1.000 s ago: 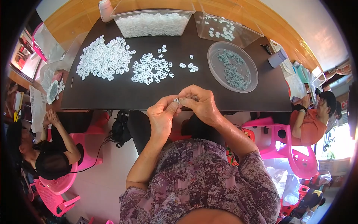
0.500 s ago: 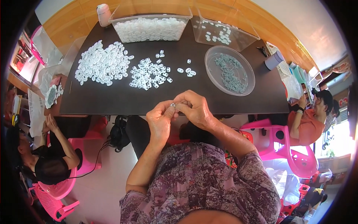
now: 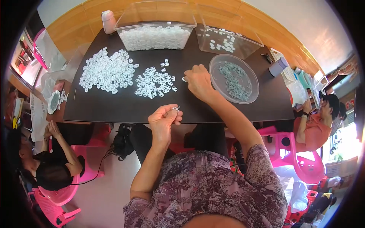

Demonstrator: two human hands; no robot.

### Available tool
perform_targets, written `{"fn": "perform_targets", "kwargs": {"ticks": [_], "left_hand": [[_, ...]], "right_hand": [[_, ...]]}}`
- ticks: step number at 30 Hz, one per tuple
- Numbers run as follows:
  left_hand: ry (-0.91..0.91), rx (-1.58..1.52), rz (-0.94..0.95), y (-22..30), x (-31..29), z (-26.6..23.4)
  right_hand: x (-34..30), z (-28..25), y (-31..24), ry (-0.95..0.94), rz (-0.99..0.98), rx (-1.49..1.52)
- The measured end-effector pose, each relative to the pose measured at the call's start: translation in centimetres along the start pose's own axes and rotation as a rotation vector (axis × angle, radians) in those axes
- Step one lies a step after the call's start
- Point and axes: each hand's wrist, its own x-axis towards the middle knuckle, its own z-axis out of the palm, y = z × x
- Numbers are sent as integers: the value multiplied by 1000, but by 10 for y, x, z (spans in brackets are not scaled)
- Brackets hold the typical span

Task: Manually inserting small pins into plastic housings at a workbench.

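Observation:
My left hand (image 3: 163, 117) is closed at the table's near edge. Between its thumb and index finger is a small white plastic piece (image 3: 175, 109) with a thin grey pin-like bit sticking out. Farther forward and to the right, my right hand (image 3: 199, 81) is down on the table, fingers bent and drawn together. A white oval piece (image 3: 184, 79) shows at its fingertips; the hand hides the other pieces there. Left of it lies a heap of small white pieces with holes (image 3: 154, 83), and beyond that a larger heap of white oval pieces (image 3: 108, 70).
A round clear tray (image 3: 251, 99) of grey screws or pins sits right of my right hand. Two clear bins (image 3: 156, 26) (image 3: 247, 43) with white pieces stand at the back. A pink bottle (image 3: 108, 22) and a purple cup (image 3: 278, 67) flank them. People sit on both sides.
My right hand has left my left hand and moved forward and right onto the few oval pieces. My left hand stays near the edge with its piece. The whole view has shifted slightly.

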Motion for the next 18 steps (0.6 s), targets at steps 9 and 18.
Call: {"fn": "perform_targets", "kwargs": {"ticks": [9,18], "left_hand": [[7,-12,-7,0,-1,-1],[7,-41,-10,1,-3,-3]], "right_hand": [[4,5,-5,-161,-99,-105],[-23,-47,-31,-329,405,760]]}}
